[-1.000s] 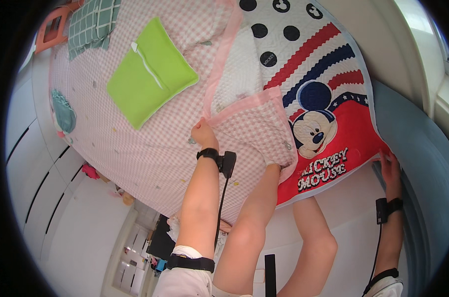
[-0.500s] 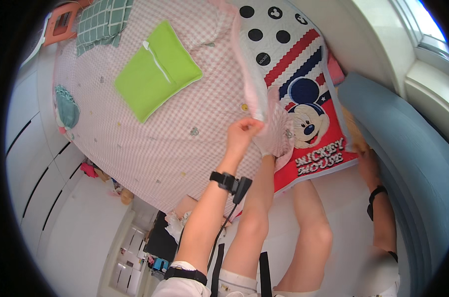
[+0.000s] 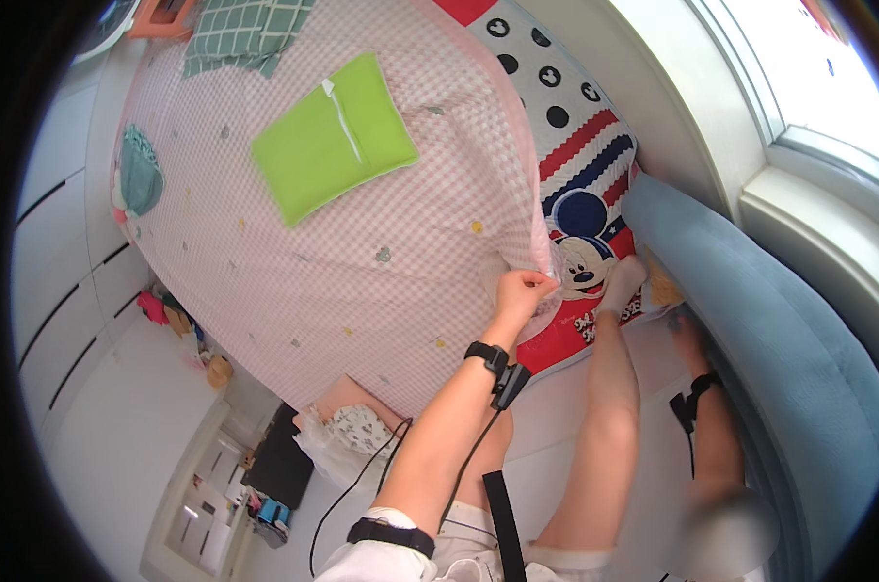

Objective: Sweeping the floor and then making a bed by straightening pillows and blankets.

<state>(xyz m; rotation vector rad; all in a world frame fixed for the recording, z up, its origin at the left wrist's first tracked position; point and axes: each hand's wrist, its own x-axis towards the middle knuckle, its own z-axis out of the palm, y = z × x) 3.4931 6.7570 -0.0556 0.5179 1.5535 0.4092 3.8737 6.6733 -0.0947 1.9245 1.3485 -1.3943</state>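
Observation:
My left hand [image 3: 525, 293] is closed in a pinch on the edge of a pink-and-white checked quilt [image 3: 362, 291], by its right side. Beside that edge lies a quilted mat [image 3: 587, 150] with dark dots, red and navy stripes and a cartoon mouse, partly covered by the quilt. My right hand [image 3: 689, 341] is low beside the blue padded panel [image 3: 779, 320], close to the mat's near corner; its fingers are blurred and in shade. A socked foot [image 3: 623, 281] of mine rests on the mouse picture. My other foot is hidden.
A bright green cushion [image 3: 337, 141] with a white zip lies on the quilt, with a green checked pillow [image 3: 250, 34] behind it. A teal bundle [image 3: 141, 170] sits at the left edge. A window [image 3: 837, 175] is on the right. A plastic bag [image 3: 328, 451] stands beside the bed.
My left hand has drawn the quilt's edge right and nearer, over more of the mat. One foot now stands on the mat. My right hand has shifted left and away from the mat's corner.

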